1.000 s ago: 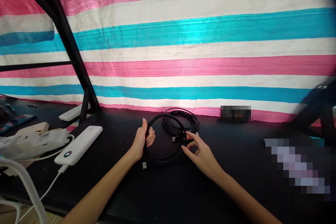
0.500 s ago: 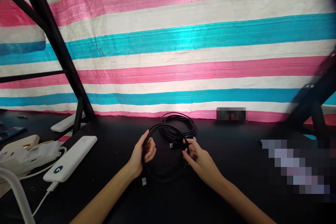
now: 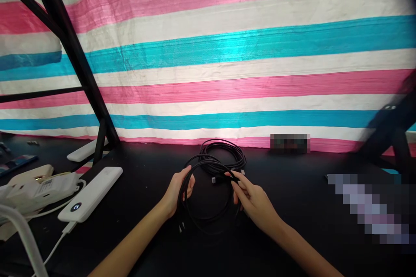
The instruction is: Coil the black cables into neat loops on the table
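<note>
A black cable [image 3: 208,163] is looped into a loose coil between my two hands, just above the black table. My left hand [image 3: 177,191] is wrapped round the coil's left side. On the opposite side, my right hand [image 3: 251,194] pinches the cable between thumb and fingers. Small pale plug ends [image 3: 182,227] hang below my left hand. Behind the held coil, a second coiled black cable [image 3: 224,149] lies on the table, with a light-tipped connector [image 3: 213,180] showing inside the held loop.
At left lie a white power bank [image 3: 92,194] with a cable plugged in, a white power strip [image 3: 42,188] and another white slab-shaped device [image 3: 85,151]. A black metal frame leg [image 3: 82,73] rises there. Striped sheeting [image 3: 227,65] hangs behind. Blurred patches sit at right.
The strands of the held coil have spread apart, and my right hand has shifted slightly right and turned on the cable. The plug ends hang a little differently.
</note>
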Demonstrator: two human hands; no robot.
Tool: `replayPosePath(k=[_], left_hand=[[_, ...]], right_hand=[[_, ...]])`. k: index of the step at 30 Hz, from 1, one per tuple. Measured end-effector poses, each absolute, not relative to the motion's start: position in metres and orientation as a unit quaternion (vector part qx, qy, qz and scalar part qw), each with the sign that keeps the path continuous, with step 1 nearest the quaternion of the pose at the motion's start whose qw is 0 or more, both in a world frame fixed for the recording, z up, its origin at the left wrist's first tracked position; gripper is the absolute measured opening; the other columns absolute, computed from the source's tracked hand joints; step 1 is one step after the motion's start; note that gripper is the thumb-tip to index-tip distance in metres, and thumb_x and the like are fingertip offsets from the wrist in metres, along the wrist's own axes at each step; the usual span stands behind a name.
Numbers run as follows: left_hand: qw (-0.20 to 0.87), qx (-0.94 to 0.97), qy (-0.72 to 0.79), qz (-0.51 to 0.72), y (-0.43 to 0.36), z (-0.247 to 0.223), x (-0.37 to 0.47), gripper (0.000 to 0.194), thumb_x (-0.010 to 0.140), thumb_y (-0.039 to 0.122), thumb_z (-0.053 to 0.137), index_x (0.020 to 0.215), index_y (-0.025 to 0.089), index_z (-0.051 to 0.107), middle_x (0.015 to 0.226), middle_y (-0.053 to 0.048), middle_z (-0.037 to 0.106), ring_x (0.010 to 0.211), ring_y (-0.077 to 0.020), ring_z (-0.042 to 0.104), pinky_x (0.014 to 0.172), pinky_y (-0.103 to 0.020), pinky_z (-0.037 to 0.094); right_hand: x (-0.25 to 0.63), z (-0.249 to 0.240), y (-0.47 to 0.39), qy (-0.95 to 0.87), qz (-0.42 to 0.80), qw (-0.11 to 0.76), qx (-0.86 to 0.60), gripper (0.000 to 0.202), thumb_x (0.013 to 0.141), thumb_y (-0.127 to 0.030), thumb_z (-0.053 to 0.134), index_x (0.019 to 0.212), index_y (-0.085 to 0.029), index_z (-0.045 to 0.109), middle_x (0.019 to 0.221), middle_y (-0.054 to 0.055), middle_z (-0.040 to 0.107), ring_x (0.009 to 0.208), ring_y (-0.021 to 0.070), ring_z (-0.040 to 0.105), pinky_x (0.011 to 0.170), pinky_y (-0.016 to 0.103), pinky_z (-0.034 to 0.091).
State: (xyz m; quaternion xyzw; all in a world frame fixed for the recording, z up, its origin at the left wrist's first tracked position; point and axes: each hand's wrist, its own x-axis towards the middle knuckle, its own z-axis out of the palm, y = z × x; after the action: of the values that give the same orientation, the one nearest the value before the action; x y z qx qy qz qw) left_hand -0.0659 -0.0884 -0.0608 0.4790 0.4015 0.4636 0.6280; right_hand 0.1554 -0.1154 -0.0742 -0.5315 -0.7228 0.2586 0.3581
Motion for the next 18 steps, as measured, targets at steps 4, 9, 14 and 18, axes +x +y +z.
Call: replayPosePath(k=[4, 9, 14, 18], left_hand=[[0.603, 0.484, 0.412, 0.481, -0.085, -0.064, -0.067, 0.051, 0.07, 0.062, 0.051, 0.05, 0.015, 0.047, 0.035, 0.007, 0.024, 0.032, -0.0038, 0.022, 0.037, -0.02, 0.014], [0.608, 0.474, 0.412, 0.485, -0.081, -0.069, -0.067, 0.05, 0.068, 0.061, 0.054, 0.05, 0.015, 0.048, 0.032, 0.008, 0.024, 0.03, -0.003, 0.018, 0.035, -0.02, 0.012], [0.624, 0.44, 0.414, 0.496, -0.083, -0.063, -0.066, 0.042, 0.071, 0.049, 0.057, 0.05, 0.015, 0.047, 0.032, 0.007, 0.028, 0.028, -0.0029, 0.022, 0.034, -0.018, 0.013], [0.718, 0.32, 0.347, 0.512, -0.087, -0.042, -0.077, 0.04, 0.081, 0.037, 0.046, 0.046, 0.018, 0.036, 0.025, 0.008, 0.02, 0.022, -0.0047, 0.016, 0.032, -0.02, 0.016]], right_hand=[[0.155, -0.075, -0.115, -0.726, 0.255, 0.355, -0.53, 0.041, 0.091, -0.039, 0.033, 0.126, -0.022, 0.047, 0.059, -0.003, 0.06, 0.047, 0.0129, 0.056, 0.052, 0.025, 0.045], [0.155, -0.075, -0.114, -0.744, 0.235, 0.337, -0.527, 0.041, 0.091, -0.037, 0.034, 0.126, -0.02, 0.048, 0.059, -0.002, 0.061, 0.051, 0.0145, 0.058, 0.053, 0.025, 0.044], [0.154, -0.075, -0.116, -0.74, 0.233, 0.339, -0.532, 0.035, 0.092, -0.038, 0.034, 0.122, -0.024, 0.045, 0.06, -0.003, 0.061, 0.049, 0.0147, 0.057, 0.053, 0.026, 0.043], [0.152, -0.075, -0.113, -0.662, 0.321, 0.436, -0.519, 0.029, 0.09, -0.043, 0.036, 0.11, -0.023, 0.041, 0.049, -0.008, 0.052, 0.042, 0.0133, 0.054, 0.048, 0.025, 0.043]])
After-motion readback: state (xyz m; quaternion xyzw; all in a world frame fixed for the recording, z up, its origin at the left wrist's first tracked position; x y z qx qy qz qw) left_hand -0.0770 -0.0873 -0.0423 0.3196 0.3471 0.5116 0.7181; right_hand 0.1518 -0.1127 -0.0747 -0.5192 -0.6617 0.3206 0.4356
